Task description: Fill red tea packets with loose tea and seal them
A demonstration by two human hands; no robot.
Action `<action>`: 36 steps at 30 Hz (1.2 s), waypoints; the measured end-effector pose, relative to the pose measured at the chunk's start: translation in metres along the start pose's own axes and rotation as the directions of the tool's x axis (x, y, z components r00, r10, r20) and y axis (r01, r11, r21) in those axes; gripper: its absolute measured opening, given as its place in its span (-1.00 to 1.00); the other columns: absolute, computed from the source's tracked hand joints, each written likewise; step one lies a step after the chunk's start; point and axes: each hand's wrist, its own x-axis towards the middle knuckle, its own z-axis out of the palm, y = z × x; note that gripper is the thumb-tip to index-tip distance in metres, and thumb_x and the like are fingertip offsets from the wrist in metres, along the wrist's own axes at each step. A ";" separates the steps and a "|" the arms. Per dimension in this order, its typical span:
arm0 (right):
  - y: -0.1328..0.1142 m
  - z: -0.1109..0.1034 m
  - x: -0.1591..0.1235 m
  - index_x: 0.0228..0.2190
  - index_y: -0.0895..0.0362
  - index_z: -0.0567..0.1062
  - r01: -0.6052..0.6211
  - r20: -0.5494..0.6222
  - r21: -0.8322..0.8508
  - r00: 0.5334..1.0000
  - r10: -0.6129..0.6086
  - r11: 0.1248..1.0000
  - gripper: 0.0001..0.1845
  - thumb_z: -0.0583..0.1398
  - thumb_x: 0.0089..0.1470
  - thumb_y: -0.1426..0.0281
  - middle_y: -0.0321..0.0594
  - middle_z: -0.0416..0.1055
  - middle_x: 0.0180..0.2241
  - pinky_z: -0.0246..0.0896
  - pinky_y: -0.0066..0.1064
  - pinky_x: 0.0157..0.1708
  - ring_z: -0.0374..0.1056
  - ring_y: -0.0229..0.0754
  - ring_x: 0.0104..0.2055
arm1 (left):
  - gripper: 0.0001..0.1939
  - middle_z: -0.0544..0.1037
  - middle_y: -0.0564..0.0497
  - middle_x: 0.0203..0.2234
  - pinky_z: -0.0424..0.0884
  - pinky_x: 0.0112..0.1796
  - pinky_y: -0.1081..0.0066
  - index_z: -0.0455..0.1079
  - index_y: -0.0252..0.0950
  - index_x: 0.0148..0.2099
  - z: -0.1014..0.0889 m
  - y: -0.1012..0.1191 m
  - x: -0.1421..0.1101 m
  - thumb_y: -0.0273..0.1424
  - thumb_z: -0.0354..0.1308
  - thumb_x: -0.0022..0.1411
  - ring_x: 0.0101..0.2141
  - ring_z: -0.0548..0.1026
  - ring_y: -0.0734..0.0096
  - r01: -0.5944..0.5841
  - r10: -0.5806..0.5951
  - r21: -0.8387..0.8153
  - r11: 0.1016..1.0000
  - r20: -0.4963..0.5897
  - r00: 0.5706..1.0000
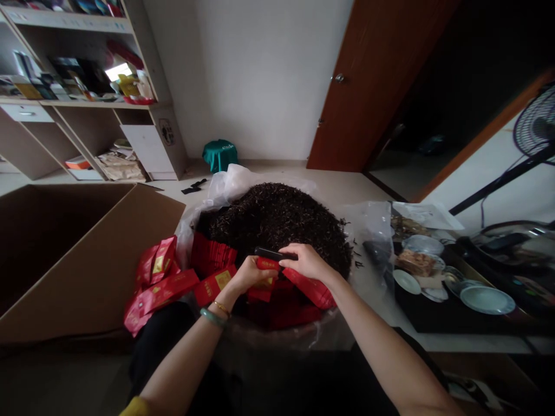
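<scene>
My left hand [246, 275] is closed around a red packet [262, 290] with gold print, held upright over the front of a heap of dark, dried, tea-like leaves [281, 216]. At the packet's top edge, my right hand [309, 263] grips a slim black bar-shaped tool [269, 253]; its exact kind does not show. More red packets [310, 287] lie under my right hand on the front of the heap. Others [215, 284] lie left of my left hand. A clear plastic liner [232, 180] surrounds the leaves.
An open cardboard box [160, 211] stands at left, with a pile of red packets [162, 289] beside it. At right, a black tray [429, 320] bears dishes and a lidded bowl [488, 300]. Behind are a green-covered stool [220, 155], shelves [147, 115], a door [368, 86] and a fan [535, 124].
</scene>
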 end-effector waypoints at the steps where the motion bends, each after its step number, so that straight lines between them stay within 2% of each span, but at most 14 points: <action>1: 0.000 0.000 0.000 -0.24 0.10 0.58 0.000 0.001 0.000 1.000 0.000 1.000 -0.71 0.30 -0.11 0.42 -0.16 0.55 -0.21 0.31 -0.29 -0.10 0.46 -0.08 -0.17 | -0.64 0.58 0.00 -0.56 0.41 -0.43 0.43 0.50 -0.41 -0.43 0.000 0.000 0.000 -0.35 0.45 -0.35 -0.54 0.50 0.39 0.002 -0.002 0.000 1.000 0.000 1.000; 13: 0.001 0.000 -0.001 -0.23 0.13 0.58 0.025 0.024 -0.038 0.999 -0.024 0.999 -0.72 0.30 -0.09 0.43 -0.16 0.55 -0.23 0.30 -0.35 -0.13 0.46 -0.12 -0.19 | -0.60 0.57 -0.01 -0.55 0.41 -0.43 0.42 0.51 -0.42 -0.41 0.001 0.001 -0.001 -0.29 0.45 -0.33 -0.53 0.50 0.38 -0.006 0.006 -0.006 1.000 0.031 1.000; 16: 0.001 0.000 0.000 -0.23 0.14 0.58 0.025 0.006 -0.056 1.000 -0.024 0.998 -0.72 0.30 -0.08 0.44 -0.15 0.55 -0.25 0.30 -0.35 -0.14 0.46 -0.12 -0.20 | -0.59 0.59 -0.03 -0.51 0.41 -0.42 0.42 0.50 -0.41 -0.38 0.000 0.000 0.001 -0.25 0.44 -0.30 -0.51 0.51 0.36 -0.012 0.011 -0.037 0.999 -0.020 1.000; 20: 0.002 0.001 0.000 -0.24 0.14 0.58 0.013 0.001 -0.044 1.000 -0.013 0.999 -0.73 0.29 -0.08 0.46 -0.16 0.55 -0.27 0.30 -0.38 -0.17 0.46 -0.13 -0.21 | -0.56 0.61 -0.04 -0.45 0.41 -0.41 0.42 0.51 -0.40 -0.31 -0.004 -0.002 0.005 -0.22 0.42 -0.24 -0.48 0.52 0.34 -0.094 0.089 -0.061 0.994 -0.071 0.993; 27: 0.001 0.002 0.000 -0.25 0.11 0.59 -0.011 0.006 -0.024 1.000 0.011 1.000 -0.74 0.29 -0.09 0.45 -0.18 0.55 -0.26 0.28 -0.36 -0.14 0.45 -0.13 -0.21 | -0.58 0.59 -0.01 -0.53 0.39 -0.44 0.44 0.52 -0.40 -0.36 -0.007 -0.007 0.008 -0.23 0.43 -0.28 -0.52 0.50 0.36 -0.103 0.097 -0.052 0.993 -0.107 0.990; 31: 0.004 0.001 0.001 -0.26 0.10 0.58 -0.042 0.051 0.062 0.998 0.039 0.997 -0.75 0.28 -0.09 0.41 -0.19 0.55 -0.23 0.28 -0.33 -0.13 0.45 -0.11 -0.18 | -0.60 0.57 0.00 -0.56 0.36 -0.48 0.46 0.51 -0.41 -0.40 -0.006 -0.006 0.007 -0.22 0.42 -0.27 -0.54 0.49 0.38 -0.080 0.075 -0.035 0.996 -0.120 0.990; 34: 0.016 -0.002 0.004 -0.22 0.12 0.55 -0.087 0.097 0.192 0.993 0.069 0.978 -0.68 0.28 -0.09 0.35 -0.19 0.54 -0.21 0.30 -0.30 -0.15 0.44 -0.09 -0.18 | -0.62 0.58 0.00 -0.53 0.38 -0.45 0.47 0.51 -0.40 -0.39 -0.005 -0.003 0.006 -0.25 0.42 -0.27 -0.53 0.49 0.42 -0.107 0.096 -0.076 0.991 -0.133 0.986; 36: 0.026 -0.004 0.006 -0.20 0.14 0.52 -0.127 0.084 0.279 0.991 0.108 0.952 -0.65 0.28 -0.10 0.34 -0.18 0.53 -0.22 0.32 -0.31 -0.19 0.43 -0.11 -0.21 | -0.62 0.58 0.01 -0.51 0.39 -0.43 0.46 0.50 -0.39 -0.38 -0.005 0.000 0.005 -0.27 0.43 -0.27 -0.53 0.49 0.43 -0.117 0.099 -0.123 0.985 -0.144 0.985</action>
